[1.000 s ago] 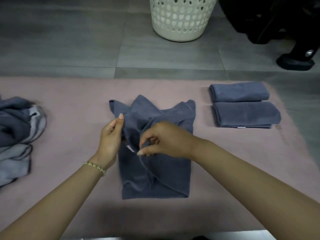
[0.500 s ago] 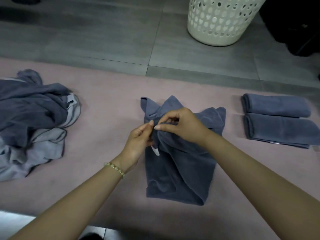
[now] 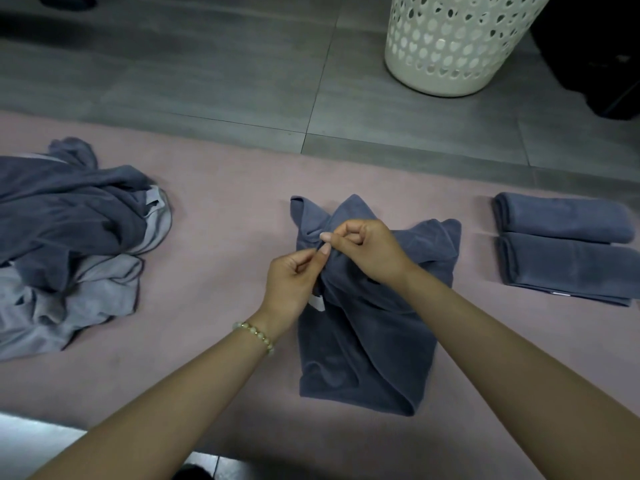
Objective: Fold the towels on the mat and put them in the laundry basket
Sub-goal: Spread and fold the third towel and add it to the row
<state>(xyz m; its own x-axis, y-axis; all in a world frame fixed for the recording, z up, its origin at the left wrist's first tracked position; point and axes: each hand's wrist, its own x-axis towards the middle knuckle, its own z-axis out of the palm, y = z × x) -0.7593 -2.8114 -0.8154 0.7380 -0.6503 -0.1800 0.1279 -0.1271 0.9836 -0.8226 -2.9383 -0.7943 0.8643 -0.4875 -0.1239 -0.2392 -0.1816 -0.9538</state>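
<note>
A dark blue towel [image 3: 367,348] lies half folded and rumpled in the middle of the pink mat [image 3: 214,237]. My left hand [image 3: 292,282] and my right hand [image 3: 367,251] meet over its upper part, each pinching the same raised edge of cloth between thumb and fingers. A white label shows just under my left hand. Two folded blue towels [image 3: 561,247] lie side by side on the mat at the right. The white perforated laundry basket [image 3: 453,46] stands on the grey floor beyond the mat, upper right.
A heap of unfolded dark and light blue towels [image 3: 72,244] covers the mat's left side. Grey floor tiles [image 3: 207,71] lie beyond the mat. A dark object [image 3: 602,64] sits at the far right next to the basket.
The view has swung left, bringing the towel heap further in. My hands have come together, rising from lower on the towel to pinch its upper edge.
</note>
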